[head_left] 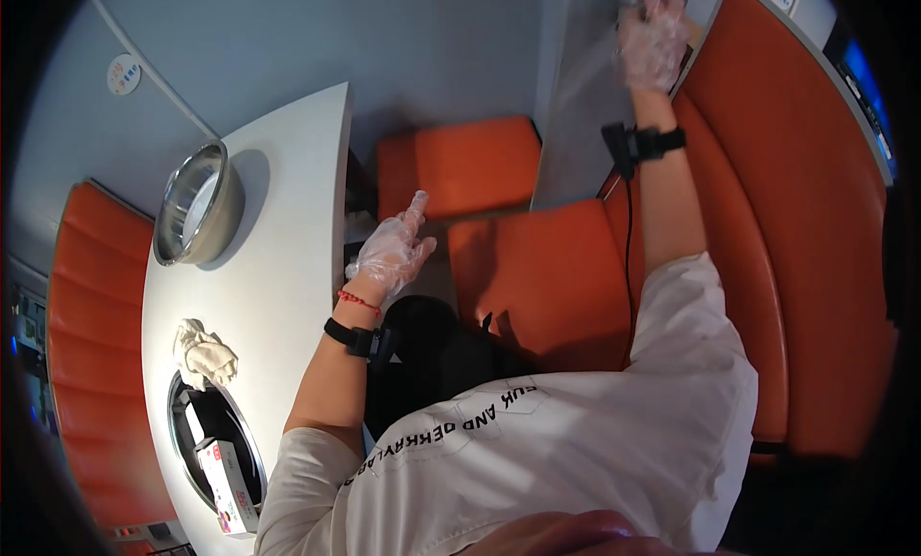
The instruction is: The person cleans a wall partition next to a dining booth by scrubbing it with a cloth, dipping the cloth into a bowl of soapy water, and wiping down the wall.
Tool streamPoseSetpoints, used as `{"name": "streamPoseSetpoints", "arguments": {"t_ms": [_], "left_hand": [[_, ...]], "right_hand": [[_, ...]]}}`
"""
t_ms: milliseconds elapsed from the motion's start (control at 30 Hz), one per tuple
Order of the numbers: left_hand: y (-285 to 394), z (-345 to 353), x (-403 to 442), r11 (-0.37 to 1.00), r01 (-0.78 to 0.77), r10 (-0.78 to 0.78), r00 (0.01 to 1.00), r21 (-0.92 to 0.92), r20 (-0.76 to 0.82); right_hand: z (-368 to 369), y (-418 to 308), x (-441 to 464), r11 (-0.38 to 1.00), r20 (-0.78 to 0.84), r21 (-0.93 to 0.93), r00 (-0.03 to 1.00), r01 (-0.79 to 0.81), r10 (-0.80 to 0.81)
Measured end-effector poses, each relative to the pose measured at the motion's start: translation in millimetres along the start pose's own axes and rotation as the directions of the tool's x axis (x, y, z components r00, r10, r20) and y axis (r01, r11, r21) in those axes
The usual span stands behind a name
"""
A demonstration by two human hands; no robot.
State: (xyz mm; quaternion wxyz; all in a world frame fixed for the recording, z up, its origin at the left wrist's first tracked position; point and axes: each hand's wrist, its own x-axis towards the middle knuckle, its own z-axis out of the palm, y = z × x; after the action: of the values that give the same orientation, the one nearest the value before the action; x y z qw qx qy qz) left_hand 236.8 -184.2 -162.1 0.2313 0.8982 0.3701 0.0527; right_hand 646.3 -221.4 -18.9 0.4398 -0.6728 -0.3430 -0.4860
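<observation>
My left hand [391,253], in a clear plastic glove, hangs beside the right edge of the white table [288,259]. Its fingers are apart and nothing is held in it. High at the upper right, my right hand [654,47], gloved too, is raised at the grey wall panel [585,105] by the top of the orange seat back [806,191]. Its fingertips are blurred near the frame's top edge, and what they hold, if anything, cannot be made out. Both wrists wear black straps.
A metal bowl [225,211] stands on the table's far left part. Nearer lie a crumpled beige cloth [204,354] and a dark round tray [245,426] holding a white box [226,489]. Orange seats [537,278] and an orange stool [470,165] are right of the table.
</observation>
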Motion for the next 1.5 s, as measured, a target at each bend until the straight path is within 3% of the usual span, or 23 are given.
{"name": "streamPoseSetpoints", "arguments": {"t_ms": [100, 133, 200, 267, 333, 433, 567, 667, 733, 767, 833, 900, 933, 967, 1067, 1100, 1233, 1333, 1367, 1433, 1500], "left_hand": [[-3.4, 3.0, 2.1, 0.999, 0.017, -0.017, 1.000, -0.029, 0.012], [-6.0, 5.0, 3.5, 0.998, 0.025, -0.024, 1.000, -0.051, 0.015], [-5.0, 5.2, 0.4, 0.997, 0.006, -0.006, 1.000, -0.071, -0.005], [-4.8, 5.9, 2.8, 0.998, 0.002, -0.003, 1.000, -0.067, -0.009], [-4.7, 8.2, 3.3, 0.999, 0.019, -0.018, 1.000, -0.039, 0.017], [-5.0, 7.6, 1.1, 1.000, -0.020, 0.020, 0.999, -0.022, 0.026], [-7.5, 7.7, 2.4, 1.000, 0.026, -0.026, 0.999, -0.002, 0.028], [-11.5, 8.2, 3.1, 1.000, 0.014, -0.013, 1.000, -0.015, 0.020], [-5.6, 4.9, 3.2, 1.000, 0.016, -0.016, 0.999, -0.004, 0.033], [-5.2, 6.0, 2.5, 1.000, 0.005, -0.005, 0.999, -0.001, 0.036], [-6.7, 5.9, 3.2, 1.000, -0.016, 0.016, 0.999, 0.008, 0.031], [-5.0, 3.8, 3.6, 1.000, 0.014, -0.014, 0.999, -0.005, 0.039], [-4.1, 3.9, 3.4, 1.000, 0.029, -0.028, 0.999, -0.012, 0.044], [-3.8, 5.3, 2.8, 0.999, 0.033, -0.033, 0.998, -0.006, 0.046], [-5.7, 5.6, 5.5, 0.999, 0.040, -0.040, 0.998, -0.001, 0.050], [-6.3, 6.4, 5.4, 0.999, 0.041, -0.040, 0.997, -0.012, 0.058], [-7.6, 7.8, 0.6, 0.999, 0.023, -0.021, 0.998, -0.033, 0.063], [-4.9, 6.1, 3.1, 0.994, 0.108, -0.107, 0.989, 0.002, 0.102], [-5.6, 7.3, 1.0, 0.995, 0.090, -0.092, 0.994, 0.036, 0.063], [-13.9, 9.4, 3.9, 0.993, 0.057, -0.054, 0.998, 0.103, -0.032], [-27.9, 11.4, 7.1, 0.982, -0.024, 0.065, 0.974, 0.186, -0.219]], "right_hand": [[-3.1, -13.1, 19.2, 0.955, -0.049, 0.246, 0.987, 0.163, -0.156], [-0.7, -24.1, 4.4, 0.981, -0.067, 0.167, 0.994, 0.101, -0.091], [23.6, -4.4, -51.5, 0.966, -0.008, 0.205, 0.987, 0.157, -0.159], [40.2, 3.3, -121.2, 0.936, 0.105, 0.351, 0.993, 0.014, -0.054], [27.1, -4.1, -167.9, 0.983, 0.289, 0.162, 0.956, -0.090, 0.040], [24.3, -2.0, -207.5, 0.964, 0.348, 0.192, 0.931, -0.185, 0.110], [22.3, 19.8, -204.1, 0.967, 0.494, 0.203, 0.869, -0.153, 0.034], [17.8, 27.0, -174.5, 0.980, 0.498, 0.083, 0.859, -0.179, 0.114], [3.9, 16.7, -76.7, 0.985, 0.157, 0.122, 0.982, -0.120, 0.100], [9.1, 23.1, -47.4, 0.998, 0.159, 0.014, 0.986, -0.058, 0.055], [5.3, 15.3, -19.1, 1.000, 0.120, -0.021, 0.993, -0.002, 0.004], [-5.9, -15.0, -14.2, 0.993, 0.027, 0.114, 1.000, -0.006, 0.003], [26.3, 17.9, -45.5, 0.996, 0.127, 0.075, 0.991, -0.049, 0.040], [30.9, 18.5, -70.3, 0.986, -0.036, 0.102, 0.991, 0.135, -0.132], [38.8, 30.0, -177.0, 0.941, 0.297, 0.277, 0.948, -0.195, 0.109], [29.6, 30.0, -199.3, 0.970, 0.356, 0.173, 0.929, -0.174, 0.103], [26.7, 55.1, -208.7, 0.984, 0.523, 0.109, 0.850, -0.144, 0.067], [3.4, 25.3, -104.1, 0.922, 0.319, 0.121, 0.894, -0.367, 0.315], [4.4, 30.3, -76.9, 0.960, 0.149, 0.142, 0.964, -0.242, 0.221], [36.8, 38.8, -56.1, 0.950, 0.171, -0.166, 0.941, -0.263, 0.291], [44.4, 23.6, -51.6, 0.909, -0.009, 0.222, 0.932, -0.352, 0.363]]}}
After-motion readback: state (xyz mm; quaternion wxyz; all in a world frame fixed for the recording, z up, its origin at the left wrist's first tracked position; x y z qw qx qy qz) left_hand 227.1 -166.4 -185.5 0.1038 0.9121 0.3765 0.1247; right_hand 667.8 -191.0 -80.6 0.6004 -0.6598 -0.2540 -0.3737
